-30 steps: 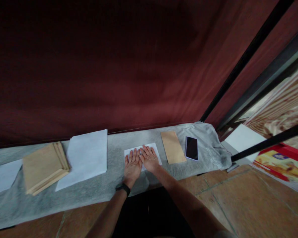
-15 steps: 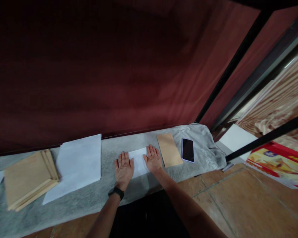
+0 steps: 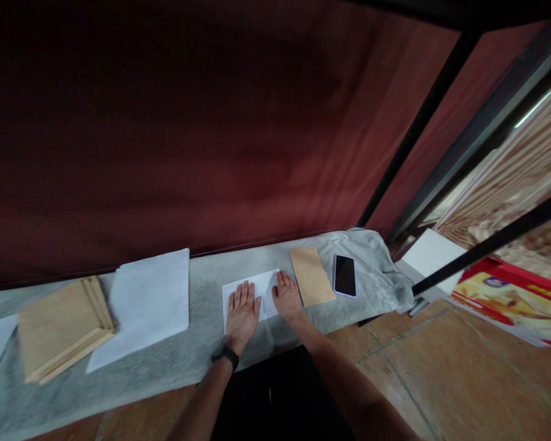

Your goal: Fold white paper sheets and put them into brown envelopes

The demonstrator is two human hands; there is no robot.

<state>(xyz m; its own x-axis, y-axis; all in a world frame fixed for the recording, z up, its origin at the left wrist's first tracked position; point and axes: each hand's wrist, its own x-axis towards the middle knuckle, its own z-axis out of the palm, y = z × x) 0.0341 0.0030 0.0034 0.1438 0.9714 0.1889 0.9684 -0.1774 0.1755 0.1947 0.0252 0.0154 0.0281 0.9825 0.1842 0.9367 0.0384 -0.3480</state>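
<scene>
A sheet of white paper lies on the grey cloth, looking folded into a small rectangle. My left hand rests flat on its middle, fingers stretched out, with a dark band at the wrist. At the paper's right edge lies my right hand, palm down with fingers extended. Just right of that hand is a brown envelope. Neither hand grasps anything. The paper's underside and the part beneath my palms are hidden.
A stack of brown envelopes overlaps larger white sheets on the left. A phone lies right of the single envelope. Grey cloth covers the bench. Black poles and a red printed box are at the right.
My left hand has moved right, from the paper's left edge onto its middle, baring the paper's left end. The right hand stays at the right edge. The view has shifted slightly.
</scene>
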